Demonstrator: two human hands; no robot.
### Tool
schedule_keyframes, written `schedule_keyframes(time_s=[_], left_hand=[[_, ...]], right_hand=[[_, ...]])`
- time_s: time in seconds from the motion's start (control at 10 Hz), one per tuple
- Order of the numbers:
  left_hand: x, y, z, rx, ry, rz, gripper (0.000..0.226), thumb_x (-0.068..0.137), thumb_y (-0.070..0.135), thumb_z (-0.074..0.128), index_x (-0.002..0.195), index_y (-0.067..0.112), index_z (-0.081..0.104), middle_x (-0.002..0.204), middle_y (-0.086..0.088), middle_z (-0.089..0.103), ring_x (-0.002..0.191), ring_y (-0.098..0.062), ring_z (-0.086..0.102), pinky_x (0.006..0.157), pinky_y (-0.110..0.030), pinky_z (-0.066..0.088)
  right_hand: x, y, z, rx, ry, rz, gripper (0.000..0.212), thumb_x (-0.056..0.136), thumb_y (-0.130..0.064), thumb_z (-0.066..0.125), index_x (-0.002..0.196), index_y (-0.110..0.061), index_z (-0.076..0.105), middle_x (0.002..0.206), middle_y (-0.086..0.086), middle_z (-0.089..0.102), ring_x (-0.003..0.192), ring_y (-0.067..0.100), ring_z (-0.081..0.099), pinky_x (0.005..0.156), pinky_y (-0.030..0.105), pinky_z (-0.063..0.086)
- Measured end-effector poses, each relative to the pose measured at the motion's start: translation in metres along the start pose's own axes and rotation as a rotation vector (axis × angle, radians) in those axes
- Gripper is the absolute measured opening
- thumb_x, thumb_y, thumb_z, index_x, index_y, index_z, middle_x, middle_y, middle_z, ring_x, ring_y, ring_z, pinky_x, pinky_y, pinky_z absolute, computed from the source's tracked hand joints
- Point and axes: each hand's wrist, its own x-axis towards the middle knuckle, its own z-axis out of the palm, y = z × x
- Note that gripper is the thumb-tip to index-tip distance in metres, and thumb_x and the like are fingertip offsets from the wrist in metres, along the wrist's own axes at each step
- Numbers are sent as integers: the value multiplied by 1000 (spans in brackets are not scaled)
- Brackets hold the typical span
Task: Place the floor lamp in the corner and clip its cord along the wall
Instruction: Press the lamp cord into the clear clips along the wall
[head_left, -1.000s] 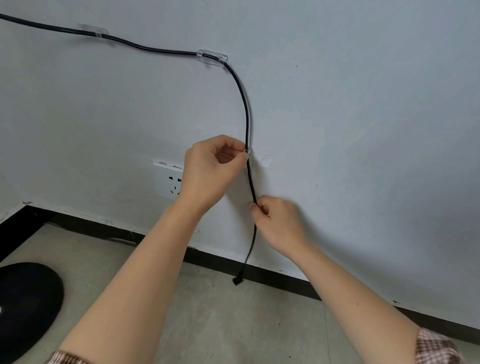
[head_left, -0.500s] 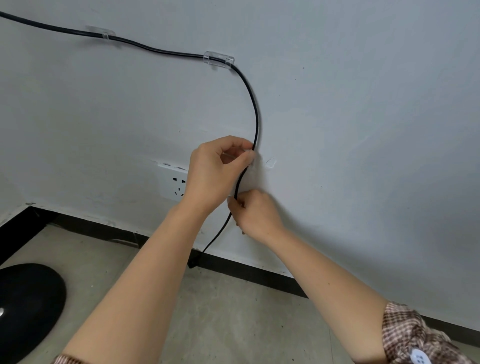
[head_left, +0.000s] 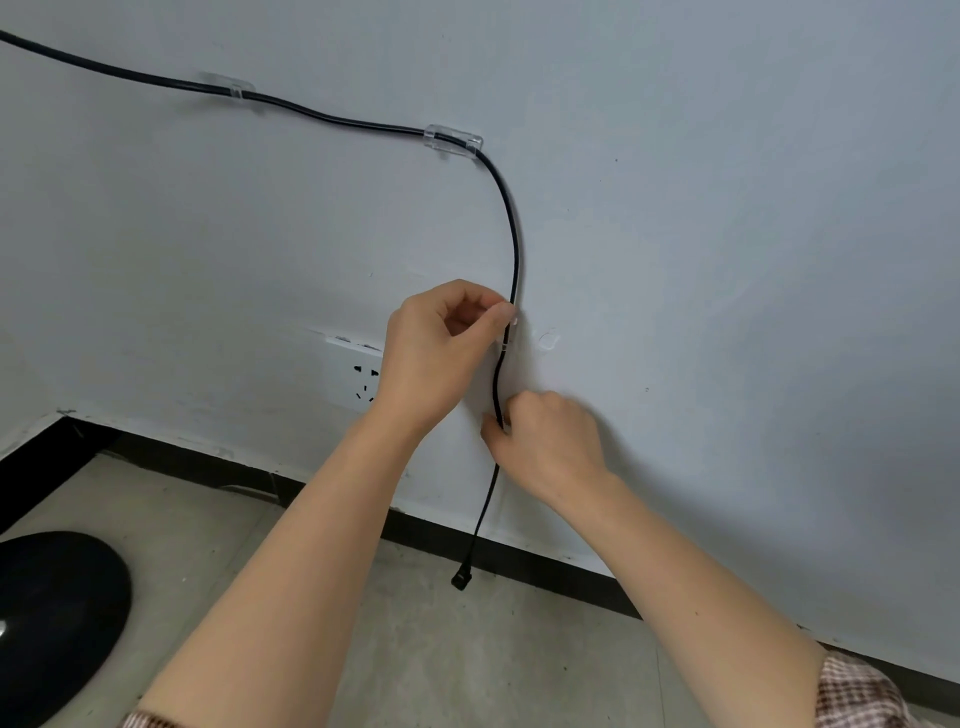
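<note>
Clipping the black lamp cord into a third clear clip on the pale wall, just right of the white socket. Left hand fingers pinched shut on cord and clip; right hand fingers closed on the cord just below, plug dangling near the floor. Two upper clips already holding. Lamp base near left. Next, probably: pressing until seated, then plugging in.
</note>
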Motion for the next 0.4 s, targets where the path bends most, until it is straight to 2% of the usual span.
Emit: schedule_keyframes(time_s=[0.1,0.2,0.3,0.4], left_hand=[[1,0,-1,8,10,-1,6,82,24,67,77,23,70,72,4,69,70,-15,65,69,-32,54],[1,-2,-2,22,15,-3,7,82,24,66,77,23,70,72,5,70,71,-13,65,69,-30,53],[1,-8,-5,90,35,37,10,82,28,66,75,22,69,71,6,70,66,-4,61,65,-15,48],[-1,-14,-7,175,78,30,12,79,33,69,72,24,67,67,7,67,62,-3,58,62,-19,48]], right_hand=[[0,3,-5,2,41,3,41,88,-37,49,54,-15,40,64,11,59,63,36,55,53,32,37],[0,7,-17,124,75,65,33,85,-39,51,71,-12,65,68,9,68,69,35,62,57,34,50],[-4,7,-38,372,153,152,27,84,-34,58,65,-15,65,54,1,63,59,27,61,52,29,45],[-14,7,-84,885,330,187,20,86,-21,65,66,-20,69,56,-3,67,51,13,61,47,23,47]])
